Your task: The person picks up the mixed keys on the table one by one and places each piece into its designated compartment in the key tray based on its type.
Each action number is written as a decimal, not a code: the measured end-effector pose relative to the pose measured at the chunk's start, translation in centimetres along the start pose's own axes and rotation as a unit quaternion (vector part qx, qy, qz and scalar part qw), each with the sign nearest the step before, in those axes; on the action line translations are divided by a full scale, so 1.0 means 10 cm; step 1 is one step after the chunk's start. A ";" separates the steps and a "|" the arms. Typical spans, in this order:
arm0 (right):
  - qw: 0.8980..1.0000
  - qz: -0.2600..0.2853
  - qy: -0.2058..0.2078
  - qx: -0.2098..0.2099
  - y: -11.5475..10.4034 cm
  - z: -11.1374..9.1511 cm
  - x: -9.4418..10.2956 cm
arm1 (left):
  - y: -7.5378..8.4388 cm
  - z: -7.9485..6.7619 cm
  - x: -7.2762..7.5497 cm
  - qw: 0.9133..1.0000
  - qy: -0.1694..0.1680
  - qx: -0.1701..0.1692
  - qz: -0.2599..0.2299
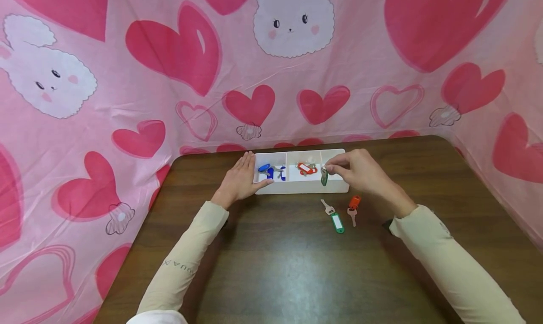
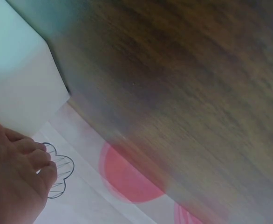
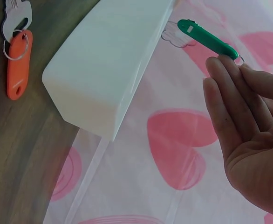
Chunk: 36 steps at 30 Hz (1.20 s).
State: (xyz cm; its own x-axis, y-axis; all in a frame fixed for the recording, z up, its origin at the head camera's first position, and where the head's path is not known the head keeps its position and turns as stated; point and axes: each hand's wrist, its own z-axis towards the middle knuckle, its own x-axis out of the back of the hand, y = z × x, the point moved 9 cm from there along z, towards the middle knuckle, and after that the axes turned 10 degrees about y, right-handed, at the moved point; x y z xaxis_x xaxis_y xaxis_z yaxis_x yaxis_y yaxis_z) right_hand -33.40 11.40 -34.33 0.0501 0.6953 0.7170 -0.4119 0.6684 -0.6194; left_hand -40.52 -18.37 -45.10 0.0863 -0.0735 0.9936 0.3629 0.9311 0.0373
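A white tray [image 1: 305,187] with three compartments stands on the table. My left hand [image 1: 239,178] rests against its left end, fingers fairly straight and the thumb along the front rim. Over the right compartment, my right hand [image 1: 360,170] pinches a key with a green tag [image 3: 208,39] between thumb and fingertips; the key itself is mostly hidden. Blue-tagged keys [image 1: 270,172] lie in the left compartment, and red-tagged keys [image 1: 307,169] in the middle one. In front of the tray are another green-tagged key [image 1: 337,222] and an orange-tagged key [image 3: 19,70].
The dark wooden table [image 1: 263,267] stretches toward me. Right behind the tray hangs a pink cloth [image 1: 288,74] with hearts and rabbits, which also encloses both sides.
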 end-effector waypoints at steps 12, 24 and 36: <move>0.999 0.005 0.000 -0.032 0.10 0.11 0.05 | 0.01 0.01 0.00 1.000 0.000 0.000 -0.001; 0.999 -0.001 0.004 -0.035 0.17 0.20 0.08 | 0.01 0.01 0.00 1.000 -0.003 0.001 0.000; 0.999 -0.022 0.003 -0.034 0.27 0.32 0.09 | 0.01 0.00 0.00 1.000 0.001 0.001 0.004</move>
State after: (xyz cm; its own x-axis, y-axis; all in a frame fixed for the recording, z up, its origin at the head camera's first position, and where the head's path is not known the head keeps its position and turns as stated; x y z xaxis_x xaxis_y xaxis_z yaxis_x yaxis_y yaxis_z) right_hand -37.40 12.99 -34.35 0.0731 0.6657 0.7426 -0.3470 0.7150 -0.6069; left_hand -40.53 -18.30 -45.09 0.0903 -0.0664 0.9937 0.3608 0.9322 0.0295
